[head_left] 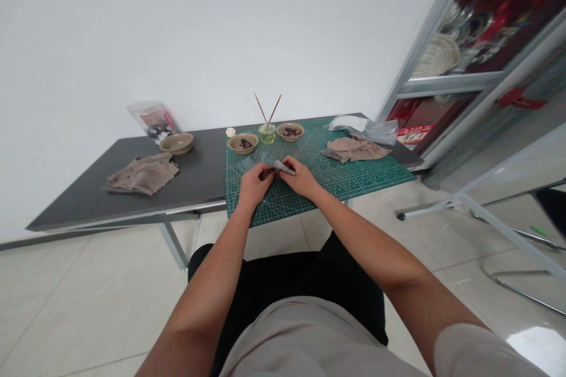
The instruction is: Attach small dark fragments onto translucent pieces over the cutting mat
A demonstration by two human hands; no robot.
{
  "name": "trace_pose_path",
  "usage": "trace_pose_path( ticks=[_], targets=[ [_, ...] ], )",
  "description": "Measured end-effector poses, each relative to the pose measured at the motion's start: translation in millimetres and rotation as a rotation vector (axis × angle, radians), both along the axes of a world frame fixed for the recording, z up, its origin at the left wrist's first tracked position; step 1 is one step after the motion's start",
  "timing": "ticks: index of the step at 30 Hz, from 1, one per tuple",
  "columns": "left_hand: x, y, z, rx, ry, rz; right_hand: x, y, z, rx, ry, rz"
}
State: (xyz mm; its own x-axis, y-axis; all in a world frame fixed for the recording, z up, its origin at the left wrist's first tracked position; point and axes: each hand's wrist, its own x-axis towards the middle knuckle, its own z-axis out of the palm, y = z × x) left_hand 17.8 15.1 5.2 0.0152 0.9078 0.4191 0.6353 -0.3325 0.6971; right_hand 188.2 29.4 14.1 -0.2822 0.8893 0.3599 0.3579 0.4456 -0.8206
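Note:
Above the front part of the green cutting mat point(354, 179), my two hands are close together with fingers bent. My left hand point(255, 187) pinches a small dark piece point(266, 174), mostly hidden by the fingers. In my right hand point(301, 179) is a folded grey strip point(284, 168), pressed near the dark piece; whether it is sandpaper or cloth I cannot tell. Blue-grey strips point(246, 165) lie on the mat just beyond my left hand. Farther back, a tan bowl point(234, 148) and a second tan bowl point(299, 137) hold small dark pieces.
Between the bowls, a glass jar point(267, 136) of yellowish liquid holds two thin sticks. A small white object point(230, 132) stands nearby. Brown cloth point(356, 149) and plastic bags point(375, 129) lie right. Leftward are another cloth point(144, 174), a bowl point(177, 150) and a clear container point(152, 121).

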Motion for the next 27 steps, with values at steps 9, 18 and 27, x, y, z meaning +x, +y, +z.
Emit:
trace_pose_path(
  ticks=[9, 18, 27],
  targets=[
    [0, -2, 2.3, 0.044, 0.020, -0.021, -1, 9, -8.4, -0.009, 0.066, 0.096],
    [1, 0, 0.0, -0.008, 0.064, -0.005, 2, 13, -19.8, -0.054, 0.164, -0.039],
    [2, 2, 1.7, 0.050, 0.162, 0.060, 50, 28, 14.7, 0.276, -0.212, -0.405]
  ],
)
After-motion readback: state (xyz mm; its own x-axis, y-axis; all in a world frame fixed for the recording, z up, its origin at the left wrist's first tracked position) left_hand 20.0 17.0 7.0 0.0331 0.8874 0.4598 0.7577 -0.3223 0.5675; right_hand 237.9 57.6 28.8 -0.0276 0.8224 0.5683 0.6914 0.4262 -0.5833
